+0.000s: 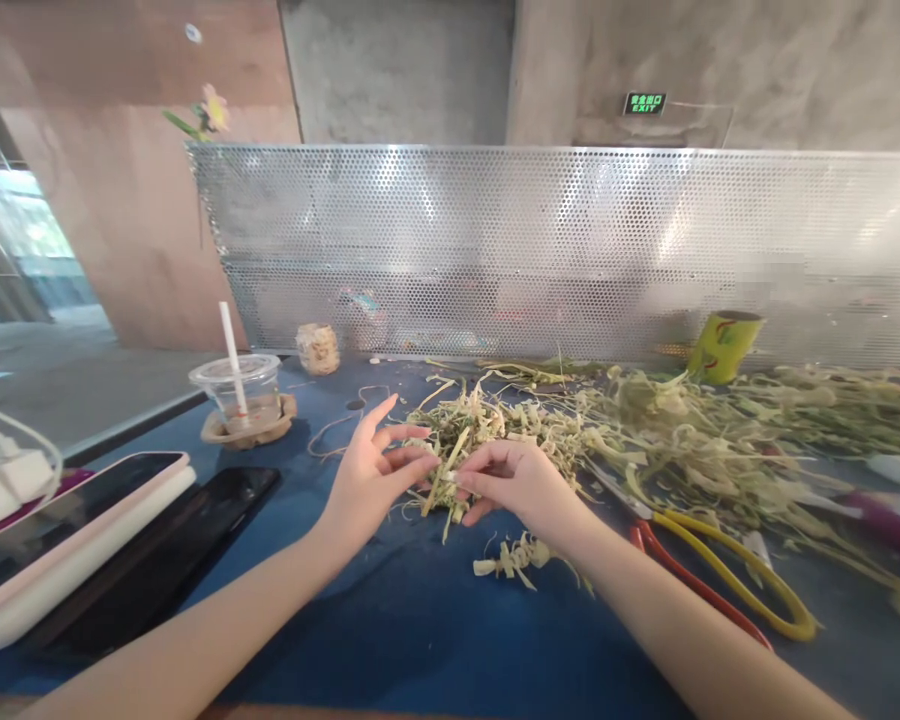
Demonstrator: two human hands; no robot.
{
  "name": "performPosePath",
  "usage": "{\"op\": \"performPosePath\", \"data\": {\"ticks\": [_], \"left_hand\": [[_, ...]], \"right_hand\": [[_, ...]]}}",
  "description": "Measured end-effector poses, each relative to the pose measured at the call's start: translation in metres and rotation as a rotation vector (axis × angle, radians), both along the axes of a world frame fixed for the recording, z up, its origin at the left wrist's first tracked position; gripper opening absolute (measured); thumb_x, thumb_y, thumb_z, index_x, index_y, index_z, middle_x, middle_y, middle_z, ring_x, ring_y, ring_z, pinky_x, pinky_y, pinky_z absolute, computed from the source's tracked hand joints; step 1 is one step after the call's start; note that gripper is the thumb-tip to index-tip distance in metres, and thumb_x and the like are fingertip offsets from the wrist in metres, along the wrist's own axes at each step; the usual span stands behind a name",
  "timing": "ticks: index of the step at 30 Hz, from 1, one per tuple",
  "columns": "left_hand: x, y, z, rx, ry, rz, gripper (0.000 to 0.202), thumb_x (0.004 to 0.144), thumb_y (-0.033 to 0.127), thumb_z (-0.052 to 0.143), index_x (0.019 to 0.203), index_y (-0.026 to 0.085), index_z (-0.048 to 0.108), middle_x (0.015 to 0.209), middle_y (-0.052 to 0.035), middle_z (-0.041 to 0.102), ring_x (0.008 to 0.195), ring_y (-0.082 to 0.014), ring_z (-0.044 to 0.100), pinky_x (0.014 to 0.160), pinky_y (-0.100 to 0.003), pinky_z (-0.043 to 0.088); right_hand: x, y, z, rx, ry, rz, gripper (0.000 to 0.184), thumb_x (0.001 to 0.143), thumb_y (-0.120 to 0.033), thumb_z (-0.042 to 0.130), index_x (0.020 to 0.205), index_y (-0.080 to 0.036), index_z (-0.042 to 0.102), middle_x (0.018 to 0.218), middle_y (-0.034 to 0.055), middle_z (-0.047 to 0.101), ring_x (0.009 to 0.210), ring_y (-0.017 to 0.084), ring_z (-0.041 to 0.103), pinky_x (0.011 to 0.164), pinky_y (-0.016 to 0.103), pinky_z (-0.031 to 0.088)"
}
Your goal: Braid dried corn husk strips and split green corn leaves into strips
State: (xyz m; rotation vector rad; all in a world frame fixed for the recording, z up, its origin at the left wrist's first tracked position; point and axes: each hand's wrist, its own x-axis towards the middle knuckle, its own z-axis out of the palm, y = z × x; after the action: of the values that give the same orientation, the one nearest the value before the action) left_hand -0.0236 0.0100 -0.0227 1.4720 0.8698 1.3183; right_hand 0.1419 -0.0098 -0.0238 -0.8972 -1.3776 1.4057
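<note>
A loose heap of pale dried plant strips and stems (510, 425) lies on the blue table (420, 640). My left hand (371, 475) is at the heap's left edge. Its thumb and lower fingers pinch a strip while the forefinger points up. My right hand (514, 480) meets it from the right, fingers pinched on the same pale strip (444, 478). A small curl of cut strips (514, 560) lies just below my right wrist.
Scissors with yellow and red handles (720, 580) lie right of my right forearm. More dried stems (795, 430) spread to the right. A plastic cup with a straw (240, 395), two phones (82, 540), a small jar (319, 348) and a yellow-green cup (724, 345) stand before a perforated metal screen (570, 240).
</note>
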Motion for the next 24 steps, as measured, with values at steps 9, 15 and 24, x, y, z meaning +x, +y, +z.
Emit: {"op": "performPosePath", "data": {"ticks": [9, 15, 24], "left_hand": [[0.003, -0.006, -0.001, 0.138, 0.099, 0.023, 0.052, 0.065, 0.024, 0.067, 0.103, 0.021, 0.032, 0.093, -0.0038, 0.057, 0.083, -0.0166, 0.060, 0.071, -0.030, 0.049], [0.002, -0.015, 0.001, 0.174, 0.162, 0.011, 0.091, 0.070, 0.025, 0.064, 0.135, 0.029, 0.000, 0.098, -0.0081, 0.063, 0.079, -0.0223, 0.064, 0.068, -0.036, 0.053], [-0.002, -0.012, 0.000, 0.284, 0.474, 0.060, 0.086, 0.075, 0.024, 0.056, 0.136, 0.027, -0.004, 0.094, -0.0068, 0.068, 0.081, -0.0254, 0.064, 0.073, -0.043, 0.051]], "right_hand": [[0.001, -0.001, 0.002, -0.003, 0.187, -0.173, 0.022, 0.057, -0.030, 0.072, 0.066, -0.014, 0.062, 0.062, 0.0003, 0.062, 0.058, 0.011, 0.062, 0.062, 0.024, 0.055], [-0.005, -0.003, 0.001, -0.039, 0.106, -0.112, 0.022, 0.057, -0.032, 0.071, 0.065, -0.015, 0.060, 0.058, -0.0011, 0.061, 0.058, 0.012, 0.061, 0.057, 0.026, 0.054], [0.008, -0.003, 0.008, 0.222, -0.513, -0.272, 0.015, 0.066, -0.035, 0.062, 0.065, -0.020, 0.066, 0.112, 0.0065, 0.055, 0.102, 0.022, 0.051, 0.086, 0.039, 0.038]]}}
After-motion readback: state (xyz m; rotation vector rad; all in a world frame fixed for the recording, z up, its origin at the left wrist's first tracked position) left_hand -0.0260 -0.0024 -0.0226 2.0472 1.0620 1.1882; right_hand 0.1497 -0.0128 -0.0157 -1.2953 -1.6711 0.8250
